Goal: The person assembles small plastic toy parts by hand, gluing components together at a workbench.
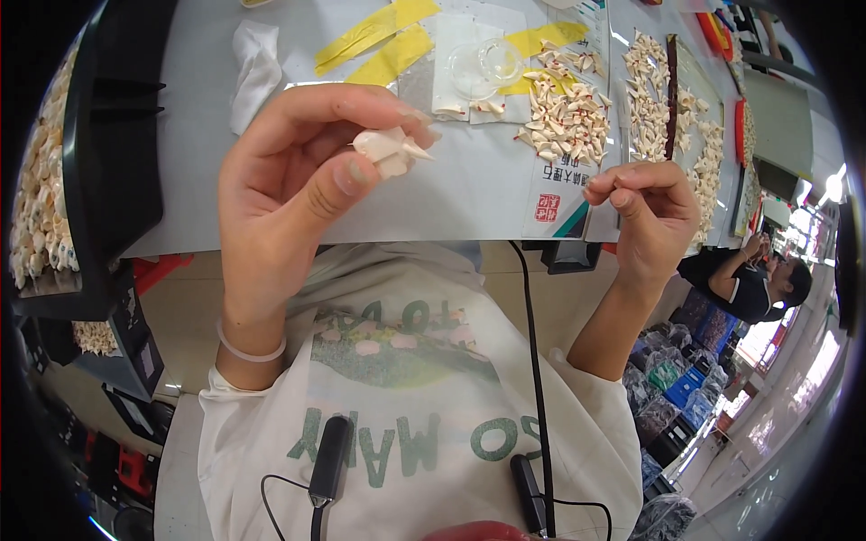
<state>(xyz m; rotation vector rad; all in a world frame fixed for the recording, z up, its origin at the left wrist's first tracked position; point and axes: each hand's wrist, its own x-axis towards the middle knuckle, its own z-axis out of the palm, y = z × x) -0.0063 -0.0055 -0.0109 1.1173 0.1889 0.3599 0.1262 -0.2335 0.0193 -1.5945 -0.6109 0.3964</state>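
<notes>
Between the thumb and fingertips of my left hand [275,180] sits a small cream-white moulded piece [383,151], rounded at one end with a thin point sticking out to the right. My right hand [657,216] is closed in a pinch over the table's near edge, to the right. Whatever its fingertips hold, if anything, is too small to make out. Just beyond that hand lies a pile of small pointed cream pieces with red tips [568,117]. Two similar pieces [487,107] rest on a white sheet, in front of clear round dishes [487,68].
Yellow tape strips [388,56] cross the grey table [194,198]. A crumpled white cloth [255,77] lies at the far left. More cream pieces [647,99] are spread at right. A black bin [117,126] stands left. A black cable [532,361] hangs before me; another person [753,275] sits at right.
</notes>
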